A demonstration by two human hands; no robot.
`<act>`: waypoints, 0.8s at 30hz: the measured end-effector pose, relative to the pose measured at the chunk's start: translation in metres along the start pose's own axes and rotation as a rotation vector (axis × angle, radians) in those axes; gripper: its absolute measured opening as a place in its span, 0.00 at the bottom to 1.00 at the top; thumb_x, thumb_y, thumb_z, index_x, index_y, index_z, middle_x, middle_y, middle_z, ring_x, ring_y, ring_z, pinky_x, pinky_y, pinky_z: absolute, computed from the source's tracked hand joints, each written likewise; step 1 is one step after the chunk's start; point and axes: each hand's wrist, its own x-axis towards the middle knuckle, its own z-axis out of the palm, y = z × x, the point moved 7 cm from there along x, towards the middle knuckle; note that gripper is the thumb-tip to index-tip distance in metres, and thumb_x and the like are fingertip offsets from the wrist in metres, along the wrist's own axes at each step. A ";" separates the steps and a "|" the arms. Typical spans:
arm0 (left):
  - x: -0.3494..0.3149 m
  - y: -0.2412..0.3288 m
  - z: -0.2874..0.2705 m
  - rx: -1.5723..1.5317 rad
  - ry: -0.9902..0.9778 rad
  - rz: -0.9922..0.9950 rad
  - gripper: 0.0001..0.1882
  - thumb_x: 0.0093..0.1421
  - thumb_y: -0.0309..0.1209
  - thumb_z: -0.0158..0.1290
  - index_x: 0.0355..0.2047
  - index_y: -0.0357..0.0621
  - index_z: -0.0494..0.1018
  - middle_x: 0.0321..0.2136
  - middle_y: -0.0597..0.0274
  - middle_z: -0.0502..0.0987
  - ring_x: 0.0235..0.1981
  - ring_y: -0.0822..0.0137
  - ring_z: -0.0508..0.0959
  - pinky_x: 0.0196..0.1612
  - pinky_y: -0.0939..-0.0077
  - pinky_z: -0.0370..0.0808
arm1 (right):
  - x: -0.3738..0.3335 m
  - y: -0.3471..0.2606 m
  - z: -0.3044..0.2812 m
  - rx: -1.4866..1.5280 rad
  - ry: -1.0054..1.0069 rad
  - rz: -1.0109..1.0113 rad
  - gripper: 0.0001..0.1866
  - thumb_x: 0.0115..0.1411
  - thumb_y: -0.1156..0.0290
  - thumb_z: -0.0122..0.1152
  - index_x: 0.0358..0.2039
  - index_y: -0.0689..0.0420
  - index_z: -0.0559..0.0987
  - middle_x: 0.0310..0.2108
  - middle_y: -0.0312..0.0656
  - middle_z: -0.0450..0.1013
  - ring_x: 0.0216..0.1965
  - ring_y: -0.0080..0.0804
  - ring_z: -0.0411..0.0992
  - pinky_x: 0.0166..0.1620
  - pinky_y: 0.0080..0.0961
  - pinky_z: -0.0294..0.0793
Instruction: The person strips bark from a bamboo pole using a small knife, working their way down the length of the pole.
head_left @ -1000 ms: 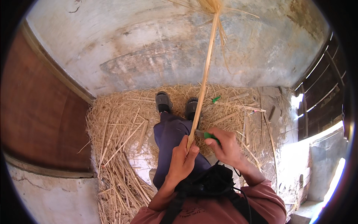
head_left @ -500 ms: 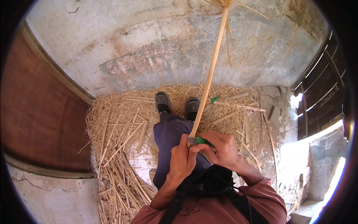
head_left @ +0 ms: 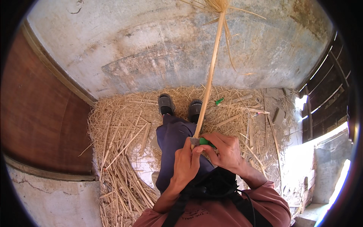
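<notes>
A long pale bamboo strip [head_left: 211, 72] stretches from my hands up and away toward the wall. At its far end fans out a bunch of thin curled shavings [head_left: 218, 5]. My left hand [head_left: 183, 162] is closed round the near end, with fingers and thumb at the blade. In my right hand [head_left: 227, 150] sits a knife with a green handle [head_left: 205, 142], gripped by the fingers. Its short grey blade [head_left: 194, 141] lies across the strip, touching it between both hands. Part of the handle is hidden by my right fingers.
Straw-like shavings [head_left: 147, 99] cover the floor around my shoes. Loose bamboo strips [head_left: 121, 178] pile up at the left. A small green object [head_left: 219, 101] lies beyond my right shoe. A stained wall [head_left: 170, 45] stands ahead, a brown panel [head_left: 41, 106] at the left.
The strip's far end has shifted slightly left and down. A loose shaving now shows against the wall to its right. Both hands keep nearly the same place and grip.
</notes>
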 end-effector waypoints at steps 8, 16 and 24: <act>0.002 0.000 0.000 0.030 -0.018 -0.029 0.18 0.79 0.42 0.52 0.43 0.35 0.72 0.20 0.47 0.75 0.21 0.46 0.82 0.23 0.63 0.70 | -0.001 0.001 0.001 -0.031 0.035 -0.003 0.14 0.62 0.66 0.76 0.44 0.59 0.84 0.30 0.39 0.80 0.25 0.39 0.81 0.26 0.34 0.78; 0.004 0.005 -0.007 0.050 -0.024 -0.047 0.17 0.78 0.41 0.53 0.44 0.36 0.75 0.19 0.48 0.75 0.21 0.46 0.82 0.23 0.64 0.69 | 0.001 0.000 0.004 -0.053 0.055 -0.028 0.14 0.63 0.66 0.76 0.44 0.58 0.83 0.29 0.38 0.78 0.24 0.39 0.80 0.26 0.34 0.78; 0.006 0.008 -0.012 0.047 0.029 -0.068 0.15 0.75 0.38 0.59 0.42 0.36 0.76 0.17 0.53 0.72 0.17 0.53 0.78 0.22 0.66 0.68 | 0.007 -0.001 0.000 -0.074 0.108 -0.040 0.16 0.62 0.65 0.77 0.45 0.59 0.84 0.31 0.41 0.80 0.25 0.42 0.81 0.27 0.34 0.78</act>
